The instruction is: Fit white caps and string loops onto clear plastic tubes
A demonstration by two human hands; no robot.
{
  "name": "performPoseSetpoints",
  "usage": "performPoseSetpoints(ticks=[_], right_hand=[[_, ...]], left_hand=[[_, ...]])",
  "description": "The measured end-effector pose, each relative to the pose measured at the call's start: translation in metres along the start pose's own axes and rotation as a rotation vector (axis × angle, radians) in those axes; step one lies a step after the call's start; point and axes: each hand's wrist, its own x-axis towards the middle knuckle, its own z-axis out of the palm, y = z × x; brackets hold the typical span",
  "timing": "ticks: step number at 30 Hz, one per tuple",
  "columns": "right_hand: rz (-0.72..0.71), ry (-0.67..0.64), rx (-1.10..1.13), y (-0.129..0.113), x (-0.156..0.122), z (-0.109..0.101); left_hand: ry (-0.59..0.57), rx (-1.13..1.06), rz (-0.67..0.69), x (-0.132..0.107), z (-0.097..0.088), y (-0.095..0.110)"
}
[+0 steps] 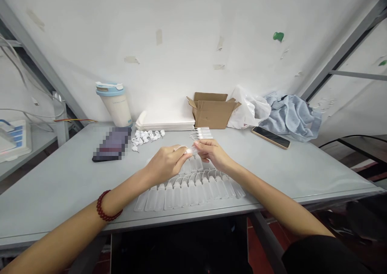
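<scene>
In the head view, my left hand (167,161) pinches the white cap end of a small clear plastic bottle (193,149) held above the table. My right hand (215,152) grips the clear body of the same bottle, thumb and forefinger closed on it. Fingers hide part of the bottle. Below lies a row of several translucent flat bottles (184,194) with white tops and thin loops, near the table's front edge. More translucent bottles (191,166) lie partly behind my hands. Just beyond my right hand is a small stack of capped bottles (204,133). White caps (145,137) lie loose behind my left hand.
A cardboard box (213,113) stands open at the back, beside a stack of white sheets (166,121) and a plastic bag (249,108). A tumbler (116,104) and a dark, blurred-out object (113,144) are left; a phone (271,138) and blue cloth (293,115) right.
</scene>
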Motion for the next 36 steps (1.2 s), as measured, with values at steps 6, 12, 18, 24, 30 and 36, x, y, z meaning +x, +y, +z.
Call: performPoseSetpoints(ticks=[6,12,18,24,30,36], right_hand=[[-0.053,0.024,-0.056,0.004,0.0,0.003],[-0.45,0.091,-0.605,0.006,-0.004,0.003],[-0.588,0.077,-0.786,0.011,-0.003,0.001],[-0.482,0.061,-0.677,0.008,-0.002,0.002],[-0.165,-0.049,-0.302,0.006,-0.002,0.002],[-0.034,-0.115,-0.163,0.006,0.004,-0.001]], left_hand=[[-0.132,-0.32,-0.351,0.006,-0.005,0.003],[-0.295,-0.914,-0.776,0.011,-0.008,-0.001],[-0.356,-1.053,-0.823,0.012,-0.013,-0.004],[-0.092,-0.434,-0.44,0.006,-0.007,0.007],[0.079,0.258,0.114,-0.002,0.0,-0.005],[0.129,0.504,0.333,-0.002,0.004,-0.011]])
